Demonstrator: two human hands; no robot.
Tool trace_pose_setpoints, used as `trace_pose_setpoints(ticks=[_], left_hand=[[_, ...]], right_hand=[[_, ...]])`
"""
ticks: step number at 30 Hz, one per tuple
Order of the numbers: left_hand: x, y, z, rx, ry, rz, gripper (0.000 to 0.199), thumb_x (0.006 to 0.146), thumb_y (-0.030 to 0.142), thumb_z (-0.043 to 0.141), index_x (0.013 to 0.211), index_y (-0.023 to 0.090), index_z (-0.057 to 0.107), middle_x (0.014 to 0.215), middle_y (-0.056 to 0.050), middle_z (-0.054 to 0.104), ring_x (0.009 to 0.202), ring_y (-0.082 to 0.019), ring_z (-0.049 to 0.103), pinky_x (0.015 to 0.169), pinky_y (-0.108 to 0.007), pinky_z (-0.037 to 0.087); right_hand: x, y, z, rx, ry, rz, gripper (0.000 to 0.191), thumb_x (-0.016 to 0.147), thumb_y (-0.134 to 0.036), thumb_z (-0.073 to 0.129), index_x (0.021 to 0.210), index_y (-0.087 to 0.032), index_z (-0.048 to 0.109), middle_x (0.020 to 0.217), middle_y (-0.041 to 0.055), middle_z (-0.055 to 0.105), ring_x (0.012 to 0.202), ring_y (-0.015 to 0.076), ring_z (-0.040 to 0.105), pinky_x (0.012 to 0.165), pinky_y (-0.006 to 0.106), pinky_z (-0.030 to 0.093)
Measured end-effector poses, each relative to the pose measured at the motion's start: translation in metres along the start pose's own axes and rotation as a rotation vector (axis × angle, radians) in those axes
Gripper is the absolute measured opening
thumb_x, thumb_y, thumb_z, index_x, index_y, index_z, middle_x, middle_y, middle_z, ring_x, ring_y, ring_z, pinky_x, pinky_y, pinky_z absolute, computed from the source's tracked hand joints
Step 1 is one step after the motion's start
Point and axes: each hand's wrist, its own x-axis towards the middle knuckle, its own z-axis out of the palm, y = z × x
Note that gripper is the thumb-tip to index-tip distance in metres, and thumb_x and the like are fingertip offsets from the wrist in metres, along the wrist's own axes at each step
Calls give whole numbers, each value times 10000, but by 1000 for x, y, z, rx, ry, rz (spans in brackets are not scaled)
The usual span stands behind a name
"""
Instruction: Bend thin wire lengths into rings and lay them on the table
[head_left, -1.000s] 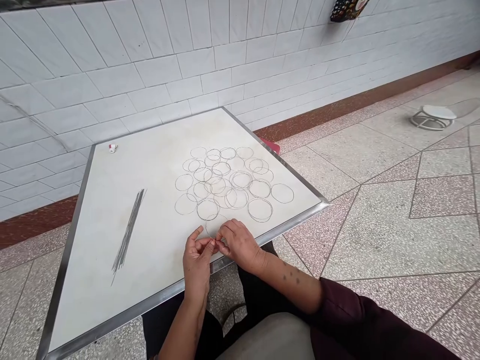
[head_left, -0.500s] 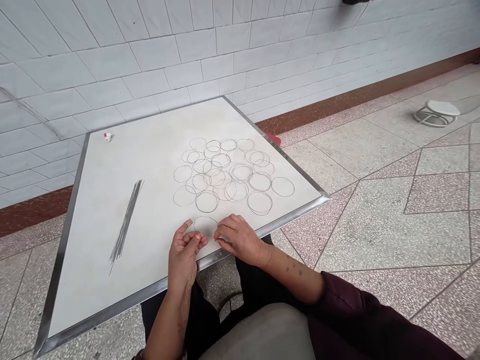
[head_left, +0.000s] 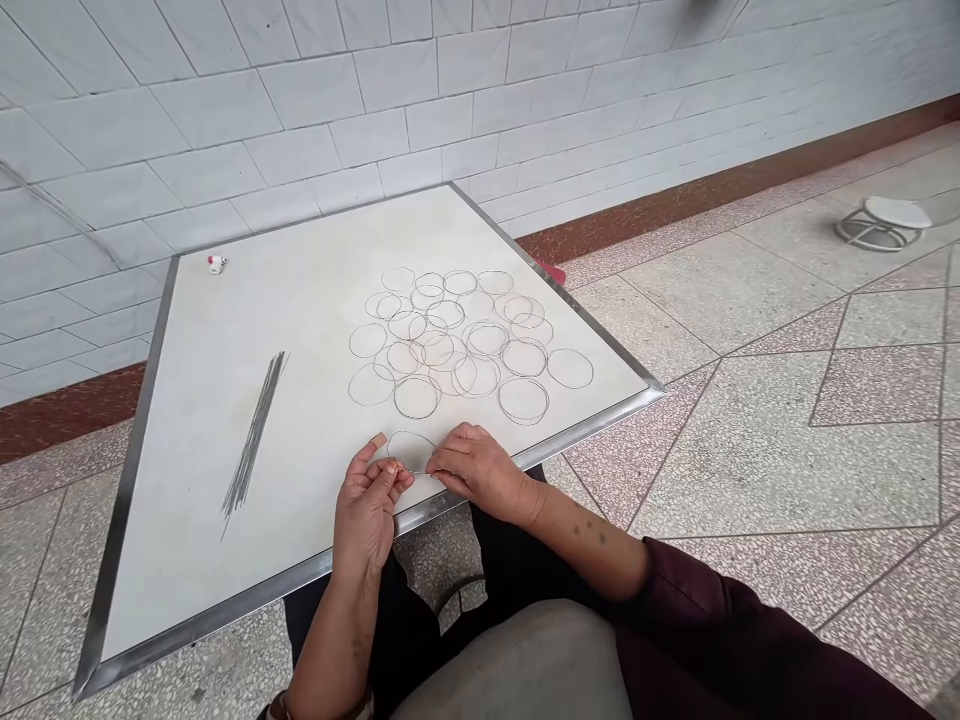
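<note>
Near the table's front edge, a thin wire ring (head_left: 409, 433) is held between both hands. My left hand (head_left: 369, 503) pinches the wire between thumb and fingertip on the ring's near side; a tan wrap covers the tip of its raised index finger. My right hand (head_left: 480, 473) is closed on the same wire just to the right, fingertips together. A short stretch of wire shows between the two pinches. Beyond the hands, many overlapping wire rings (head_left: 523, 400) lie flat. To the left rests a bundle of straight wires (head_left: 255, 435).
The white table (head_left: 180, 440) has a metal rim (head_left: 225, 602). A small white and red object (head_left: 217, 264) sits at its far left corner. Behind stands a white tiled wall (head_left: 315, 90). A round stool (head_left: 885, 222) is on the floor at the far right.
The camera view has shifted slightly. The right fingers have drawn closer together on the wire. The left hand keeps its pinch, and the rings on the table lie as before.
</note>
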Motion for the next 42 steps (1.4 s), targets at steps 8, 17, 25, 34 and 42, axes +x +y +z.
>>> trace_pose_setpoints(ticks=[8, 17, 25, 34, 42], left_hand=[[-12, -4, 8, 104, -12, 54, 705, 703, 305, 809, 1326, 186, 501, 780, 31, 679, 772, -144, 669, 874, -363, 521], [-13, -6, 8, 159, 12, 66, 707, 696, 338, 811, 1325, 189, 524, 745, 38, 661, 741, -149, 668, 816, -343, 539], [-11, -8, 8, 128, 18, 36, 699, 676, 331, 821, 1299, 175, 546, 747, 35, 662, 710, -138, 665, 821, -351, 542], [-12, -6, 7, 110, 1, 25, 665, 678, 317, 817, 1278, 174, 569, 739, 35, 662, 709, -136, 661, 828, -350, 536], [-10, -10, 6, 91, 1, 52, 576, 741, 298, 777, 1266, 180, 571, 763, 34, 666, 736, -123, 656, 842, -334, 530]], right_hand=[[3, -1, 7, -4, 41, -26, 139, 974, -236, 557, 924, -212, 685, 841, 33, 672, 836, 180, 508, 800, 313, 414], [3, -1, 9, -4, 4, -30, 132, 974, -258, 568, 1005, -225, 693, 862, 43, 668, 840, 176, 521, 784, 305, 419], [4, -5, 8, -17, 24, -40, 174, 992, -237, 523, 1005, -218, 696, 870, 42, 681, 846, 186, 528, 764, 322, 406], [6, -6, 10, -73, 53, -25, 189, 995, -235, 526, 951, -228, 710, 841, 31, 685, 820, 186, 515, 718, 329, 358], [5, -5, 10, -106, 50, -33, 145, 983, -235, 568, 1002, -235, 712, 856, 27, 679, 838, 175, 500, 725, 325, 345]])
